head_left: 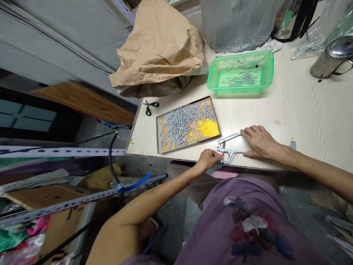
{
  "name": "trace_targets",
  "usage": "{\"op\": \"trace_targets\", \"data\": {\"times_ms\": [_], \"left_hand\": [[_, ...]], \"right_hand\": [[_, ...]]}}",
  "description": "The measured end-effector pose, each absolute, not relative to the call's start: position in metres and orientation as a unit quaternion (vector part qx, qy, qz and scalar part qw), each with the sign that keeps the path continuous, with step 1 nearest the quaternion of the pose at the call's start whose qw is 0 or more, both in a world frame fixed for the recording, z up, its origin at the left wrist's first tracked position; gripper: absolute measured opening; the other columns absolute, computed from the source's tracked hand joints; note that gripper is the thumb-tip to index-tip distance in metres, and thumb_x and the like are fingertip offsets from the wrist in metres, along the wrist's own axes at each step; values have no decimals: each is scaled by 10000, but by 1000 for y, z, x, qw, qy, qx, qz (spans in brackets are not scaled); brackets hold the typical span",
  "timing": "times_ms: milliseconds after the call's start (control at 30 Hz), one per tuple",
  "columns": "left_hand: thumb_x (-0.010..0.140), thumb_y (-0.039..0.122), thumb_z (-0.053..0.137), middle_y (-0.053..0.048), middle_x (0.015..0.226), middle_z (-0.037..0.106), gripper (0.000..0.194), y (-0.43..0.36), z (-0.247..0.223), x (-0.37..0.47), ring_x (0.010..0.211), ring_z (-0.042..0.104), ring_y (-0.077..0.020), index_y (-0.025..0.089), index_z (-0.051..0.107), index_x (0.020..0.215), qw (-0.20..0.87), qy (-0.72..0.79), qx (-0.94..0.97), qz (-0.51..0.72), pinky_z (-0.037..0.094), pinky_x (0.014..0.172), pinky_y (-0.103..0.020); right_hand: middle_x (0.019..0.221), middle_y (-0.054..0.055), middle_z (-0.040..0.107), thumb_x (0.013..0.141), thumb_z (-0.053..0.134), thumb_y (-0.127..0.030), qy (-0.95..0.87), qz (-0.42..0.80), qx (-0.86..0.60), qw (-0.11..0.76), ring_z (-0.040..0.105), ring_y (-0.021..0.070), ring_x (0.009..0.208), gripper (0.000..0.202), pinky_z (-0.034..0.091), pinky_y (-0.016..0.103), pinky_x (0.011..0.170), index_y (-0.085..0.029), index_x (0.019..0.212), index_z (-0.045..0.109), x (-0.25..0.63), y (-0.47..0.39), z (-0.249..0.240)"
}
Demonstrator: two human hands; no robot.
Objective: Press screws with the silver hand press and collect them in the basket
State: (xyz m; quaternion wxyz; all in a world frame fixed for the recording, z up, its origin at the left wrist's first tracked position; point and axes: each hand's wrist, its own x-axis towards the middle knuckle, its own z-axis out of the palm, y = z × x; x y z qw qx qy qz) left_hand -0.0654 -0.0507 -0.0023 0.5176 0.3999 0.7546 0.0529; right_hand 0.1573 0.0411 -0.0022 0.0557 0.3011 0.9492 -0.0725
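Observation:
My right hand [260, 142] grips the spread handles of silver hand-press pliers [234, 151], which lie on their side near the table's front edge. A dark coil spring and a red bit show at their jaw. At that jaw, my left hand [209, 160] is closed in a pinch; whatever is between its fingertips is too small to make out. Just beyond my left hand is a shallow tray [188, 147] with a yellow bottom, strewn with many small silvery rod-like metal pieces [179, 123].
A green plastic basket [239, 89] with some similar small pieces stands farther back. Scissors [149, 106] lie left of the tray. A brown paper bag [162, 44], a clear plastic bag [239, 25] and a metal jug [331, 57] are at the back. The table edge [176, 158] runs in front.

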Motion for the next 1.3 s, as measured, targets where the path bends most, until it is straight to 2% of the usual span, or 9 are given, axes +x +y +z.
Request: {"op": "trace_targets", "data": {"times_ms": [133, 300, 400, 467, 567, 733, 900, 1033, 1300], "left_hand": [[829, 339, 624, 12, 566, 540, 296, -57, -3, -69, 543, 505, -113, 129, 633, 621, 427, 750, 502, 58, 402, 548, -228], [860, 272, 636, -96, 1003, 649, 141, -50, -6, -53, 944, 602, -219, 149, 654, 925, 230, 621, 738, 130, 497, 843, -350], [836, 271, 677, -166, 1300, 551, 378, -33, -11, -38, 1172, 526, -283, 136, 559, 1169, 184, 526, 825, 95, 447, 998, -442], [839, 263, 671, -191, 1360, 500, 514, -22, -14, -32, 1220, 492, -297, 117, 462, 1286, 181, 486, 853, 60, 423, 1031, -461], [859, 275, 644, -188, 1300, 525, 589, -12, -15, -30, 1160, 516, -295, 110, 373, 1355, 188, 459, 868, 12, 444, 994, -468], [874, 327, 640, -170, 1230, 543, 597, -4, -8, -20, 1105, 513, -285, 94, 369, 1352, 184, 452, 873, -16, 457, 942, -437], [918, 306, 580, -120, 1080, 581, 299, 5, -3, -11, 1025, 510, -256, 114, 532, 1142, 199, 432, 879, -36, 461, 876, -398], [942, 277, 540, -88, 993, 583, 159, 7, -6, -12, 972, 508, -226, 132, 573, 999, 218, 432, 875, -27, 455, 841, -366], [964, 264, 491, -81, 886, 589, 192, 7, -12, -9, 913, 524, -223, 149, 572, 834, 237, 476, 847, 2, 466, 800, -354]], "right_hand": [[1029, 167, 629, 786, 686, -408, 952, -74, 295, 22, 517, 290, 914, 496, 383, 377, 763, -80, 1140, 571, 161, 34, -3], [969, 160, 620, 825, 645, -275, 950, -93, 299, 10, 510, 270, 877, 295, 385, 353, 728, -88, 1046, 592, 161, 27, -6], [972, 157, 620, 827, 638, -265, 950, -98, 296, -11, 517, 276, 888, 314, 410, 363, 757, -95, 1084, 576, 163, 23, -7], [1027, 168, 617, 814, 658, -296, 949, -102, 297, -23, 520, 293, 933, 431, 430, 381, 786, -92, 1173, 536, 168, 22, -8], [1091, 182, 602, 802, 674, -348, 943, -113, 312, -26, 516, 317, 984, 542, 452, 414, 803, -103, 1247, 486, 177, 22, -9], [1026, 151, 588, 832, 661, -307, 931, -148, 330, -41, 504, 295, 968, 367, 468, 397, 796, -134, 1137, 553, 185, 21, -12], [962, 120, 570, 896, 583, -255, 913, -206, 348, -55, 515, 256, 906, 220, 467, 358, 734, -150, 1089, 593, 183, 20, -10], [890, 97, 569, 946, 491, -200, 915, -223, 332, -53, 516, 221, 852, 150, 442, 326, 720, -143, 976, 627, 182, 22, -8], [788, 75, 571, 969, 423, -177, 924, -198, 325, -36, 502, 198, 770, 258, 399, 312, 675, -148, 812, 625, 174, 31, -16]]}}
